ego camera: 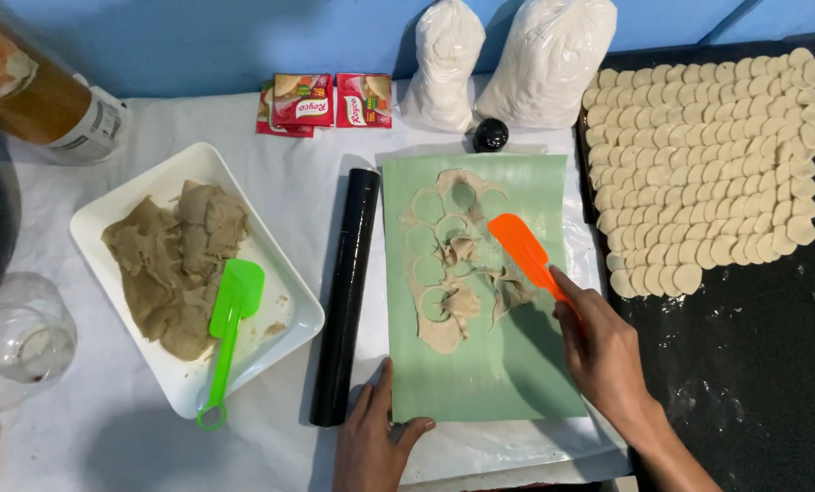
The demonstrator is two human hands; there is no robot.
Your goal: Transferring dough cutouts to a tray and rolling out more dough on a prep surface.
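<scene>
My right hand (605,351) grips an orange spatula (519,248), its blade lying over thin rolled dough (453,264) with round holes cut out. The dough lies on a green mat (507,374). My left hand (375,437) presses on the mat's near left corner, fingers spread, holding nothing. A black rolling pin (346,296) lies along the mat's left side, just above my left hand.
A white square plate (284,314) at the left holds brown filling and a green spatula (230,319). Several cut dough rounds (708,155) lie in rows on a dark surface at the right. Two white bags (507,59), red sachets (325,100), a bottle and a glass jar stand around.
</scene>
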